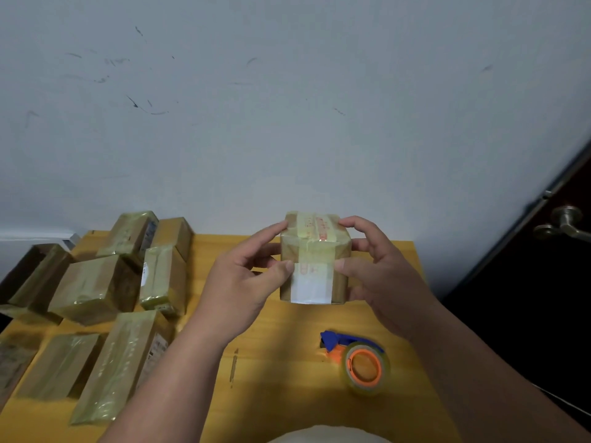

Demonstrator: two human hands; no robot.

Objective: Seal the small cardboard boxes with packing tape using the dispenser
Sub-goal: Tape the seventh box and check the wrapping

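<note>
A small cardboard box (315, 251) is held up above the yellow wooden table (287, 346), with a strip of clear tape running over its top and down its near face. My left hand (243, 276) grips its left side, thumb on the near face and fingers at the top edge. Gripping the right side the same way is my right hand (380, 273). The tape dispenser (358, 359), blue with an orange core and a clear tape roll, lies on the table below the box, touched by neither hand.
Several taped cardboard boxes (96, 289) lie crowded over the table's left half. A grey wall stands right behind the table. A dark door with a metal handle (566, 225) is at the right. The table's far right corner sits near the door.
</note>
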